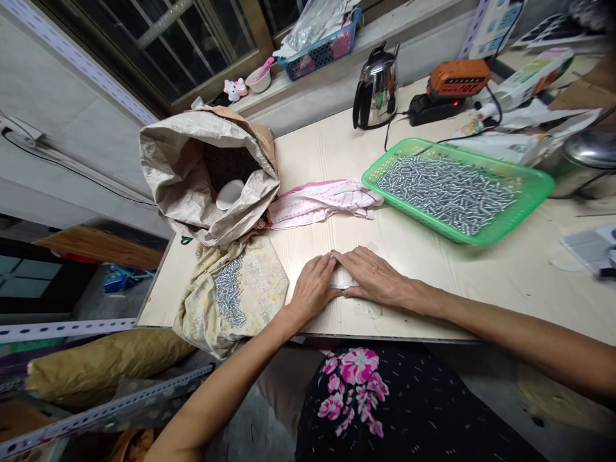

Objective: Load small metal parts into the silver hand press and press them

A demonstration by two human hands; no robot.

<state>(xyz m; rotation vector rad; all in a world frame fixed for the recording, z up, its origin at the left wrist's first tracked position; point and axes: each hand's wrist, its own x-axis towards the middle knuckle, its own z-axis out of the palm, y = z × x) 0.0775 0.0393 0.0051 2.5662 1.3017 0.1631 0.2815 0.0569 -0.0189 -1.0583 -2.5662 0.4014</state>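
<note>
Both hands rest together near the front edge of a pale wooden table (pixel 433 269). My left hand (pixel 312 289) and my right hand (pixel 373 276) lie side by side with fingers stretched and fingertips touching. They cover a small pale flat thing (pixel 342 280), and I cannot make out what it is. To the left, a flowered cloth (pixel 250 289) carries a pile of small metal pins (pixel 230 292). To the upper right, a green plastic basket (pixel 534 192) holds several more metal pins (pixel 447 189).
An open paper sack (pixel 192 167) with dark contents and a white scoop (pixel 230 194) stands at the table's left. A pink and white cloth (pixel 322 199) lies beside it. A steel kettle (pixel 376 86), an orange device (pixel 457 77) and boxes line the back.
</note>
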